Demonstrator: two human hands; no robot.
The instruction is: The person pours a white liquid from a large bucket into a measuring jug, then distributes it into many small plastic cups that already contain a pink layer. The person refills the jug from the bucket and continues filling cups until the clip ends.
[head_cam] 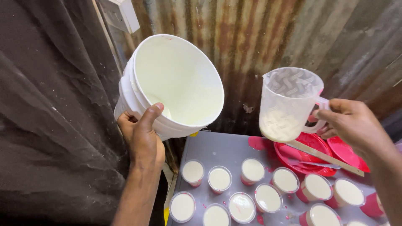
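White bucket [176, 81] is tipping in the left hand [142, 138], right hand [351, 123] gripping the jug [289, 104] above filled cups [253, 169], draining dregs.

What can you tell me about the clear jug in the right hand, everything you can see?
The clear plastic jug has a zigzag pattern inside its base, a side handle and milky white residue coating its lower wall. It is tipped on its side, mouth down-left, held in the air above the grey tray and red bowl. The right hand grips its handle; nothing else touches it.

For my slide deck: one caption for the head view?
Left hand tilts white bucket; right hand holds clear jug above filled cups.
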